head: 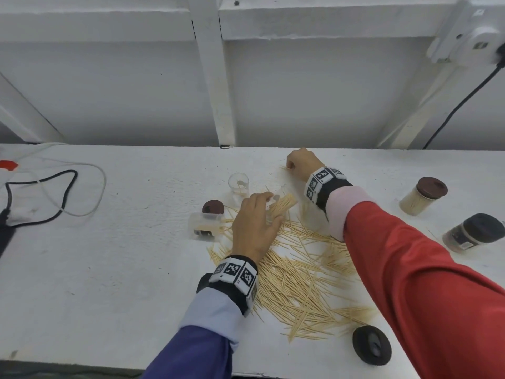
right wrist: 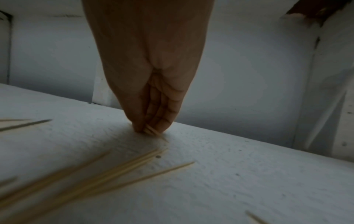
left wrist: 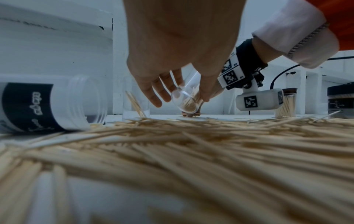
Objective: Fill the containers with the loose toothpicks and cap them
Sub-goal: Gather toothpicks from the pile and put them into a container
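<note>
Left hand: fingers curled round a tilted clear jar, part-filled with toothpicks, mouth toward the right hand.
Right hand: fingertips pressed together, pinching a few toothpicks against the bench; exact number unclear in the dim wrist view.
Loose toothpicks: too many to count; most lie under and behind the left wrist, a few strays beside the right fingertips.

Risks:
- Tilted jar may spill its load if the left fingers tip it further.
- Pinched sticks may splay or drop on the way across, being thin and held only at the tips.
- Left wrist resting in the pile may scatter it.

Count:
- Jars: five. One held; one upright, nearly empty, beyond the left fingers; one lying uncapped, left of them; two filled and capped, well right.
- Loose caps: two, brown and black.
</note>
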